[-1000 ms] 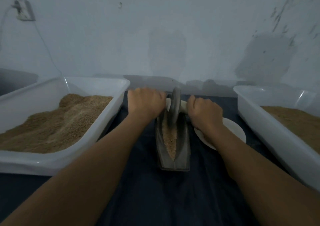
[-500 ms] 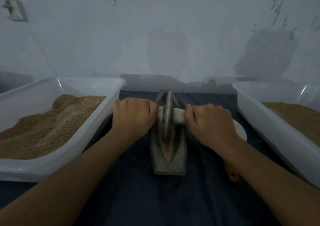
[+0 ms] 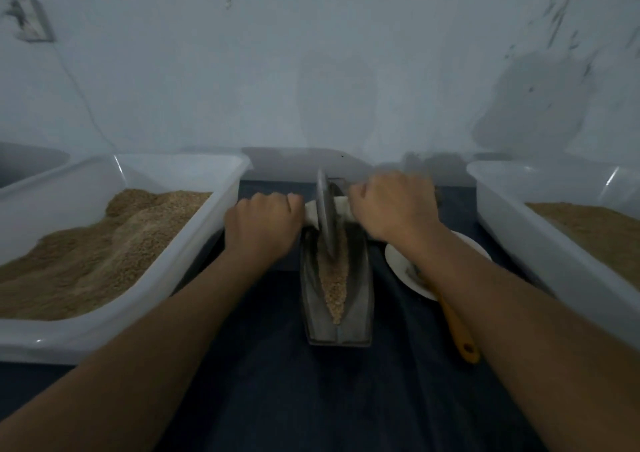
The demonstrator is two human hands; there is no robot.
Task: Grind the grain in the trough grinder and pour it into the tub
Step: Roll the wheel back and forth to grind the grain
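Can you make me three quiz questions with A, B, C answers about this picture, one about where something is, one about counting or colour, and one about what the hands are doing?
1. Where is the white plate?
A. Right of the trough grinder
B. Inside the left tub
C. On the wall

2. How many white tubs hold brown grain?
A. One
B. Two
C. Four

3. What are the two hands doing?
A. Resting flat on the cloth
B. Gripping the wheel's handle, one each side
C. Scooping grain from a tub

Answers:
1. A: the plate lies on the dark cloth just right of the trough, partly under the right forearm.
2. B: the left tub and the right tub both show grain.
3. B: the left hand and the right hand curl round the pale handle on either side of the wheel.
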